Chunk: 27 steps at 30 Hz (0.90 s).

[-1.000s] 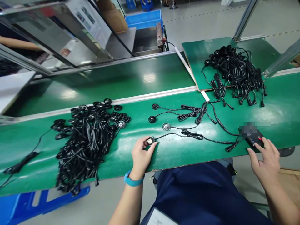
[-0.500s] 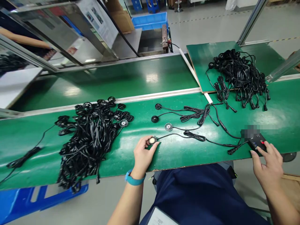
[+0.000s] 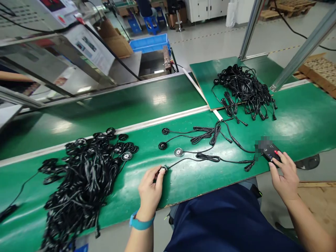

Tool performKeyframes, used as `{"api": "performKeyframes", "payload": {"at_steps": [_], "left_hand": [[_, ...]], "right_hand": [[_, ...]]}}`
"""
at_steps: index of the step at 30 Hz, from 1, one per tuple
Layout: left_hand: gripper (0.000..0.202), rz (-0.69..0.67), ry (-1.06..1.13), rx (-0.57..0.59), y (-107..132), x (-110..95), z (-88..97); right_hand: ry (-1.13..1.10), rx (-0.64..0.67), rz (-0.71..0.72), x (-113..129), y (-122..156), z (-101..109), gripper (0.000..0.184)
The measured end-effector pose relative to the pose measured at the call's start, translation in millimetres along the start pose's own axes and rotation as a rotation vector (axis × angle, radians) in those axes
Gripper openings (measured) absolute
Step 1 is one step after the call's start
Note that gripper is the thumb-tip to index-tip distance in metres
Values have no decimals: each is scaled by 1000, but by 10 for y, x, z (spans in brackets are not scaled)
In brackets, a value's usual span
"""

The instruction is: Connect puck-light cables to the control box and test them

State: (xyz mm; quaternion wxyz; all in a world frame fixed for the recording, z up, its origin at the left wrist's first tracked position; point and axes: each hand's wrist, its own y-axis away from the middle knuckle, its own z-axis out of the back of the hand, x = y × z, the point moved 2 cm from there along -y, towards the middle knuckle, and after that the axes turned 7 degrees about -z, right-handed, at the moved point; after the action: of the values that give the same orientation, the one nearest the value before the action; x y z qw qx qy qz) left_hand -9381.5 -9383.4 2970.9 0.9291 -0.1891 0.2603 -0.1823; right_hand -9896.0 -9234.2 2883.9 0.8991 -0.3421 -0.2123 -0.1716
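Pinched between the thumb and fingers of my left hand [image 3: 152, 185] is a small round disc light [image 3: 163, 169], partly hidden by the thumb. Its black cable [image 3: 208, 158] runs right in a bundled loop to a connector by a black control box [image 3: 270, 152]. My right hand [image 3: 285, 173] grips the near right end of that box, its fingers on top beside a red light and the thumb at the near edge. Three more round discs lie above my left hand, among them a pale-centred disc [image 3: 179, 152] with its own cable.
A large heap of black cabled discs [image 3: 81, 178] covers the bench's left. Another pile [image 3: 244, 87] lies on a raised green board [image 3: 202, 75] at the back right. Metal posts [image 3: 252, 28] rise behind the green bench [image 3: 189, 182]. A blue crate [image 3: 149, 43] stands farther back.
The view has swung, so the bench contents sit farther left. My left thumb has come over the disc light, whose pale face showed fully before. My right hand stays at the box.
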Motion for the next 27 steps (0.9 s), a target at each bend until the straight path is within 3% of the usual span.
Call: {"api": "performKeyframes", "payload": {"at_steps": [4,8,19,23,27], "left_hand": [[13,-104,-77,-74,-20,-26,11],[7,-192,-73,-40,-35,-22,37],[2,-129,-116,-206,6,-19,62],[3,-154,-69,-224,-228,-204,-17],[7,-219,28,-109,-603,-405,-289]], "right_hand": [[-37,-35,9,45,-8,-1,21],[-37,-49,11,56,-17,-7,21],[-23,-123,54,-99,38,-105,24],[-27,-155,50,-69,34,-123,22],[-37,-161,25,-36,29,-126,21]]}}
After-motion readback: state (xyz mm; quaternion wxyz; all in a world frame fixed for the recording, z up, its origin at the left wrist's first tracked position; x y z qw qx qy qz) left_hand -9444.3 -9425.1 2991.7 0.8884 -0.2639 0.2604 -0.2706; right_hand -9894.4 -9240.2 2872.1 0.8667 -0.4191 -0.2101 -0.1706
